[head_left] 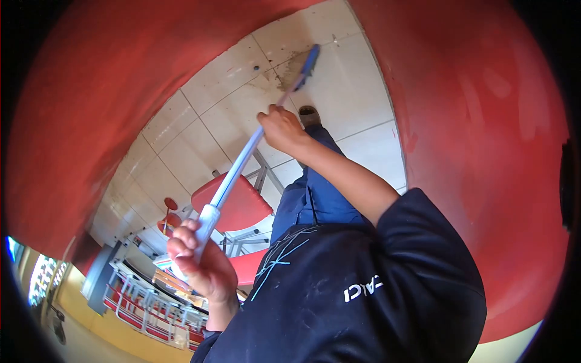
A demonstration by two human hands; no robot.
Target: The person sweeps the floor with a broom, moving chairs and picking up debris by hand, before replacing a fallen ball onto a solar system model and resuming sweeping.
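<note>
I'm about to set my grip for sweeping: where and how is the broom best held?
Probably two-handed on the broom: left hand from the left around the thicker white sleeve, right hand from the right, partway down. The long, slim handle slants away toward the blue head, so spaced grips should steady it.

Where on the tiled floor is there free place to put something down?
The clearest patch of floor lies between the shoe and the red wall on the right. Another, somewhat smudged, lies between the red chair and the red wall on the left. It is crowded around the chair and the frames at lower left; dirt lies beside the broom head.
</note>
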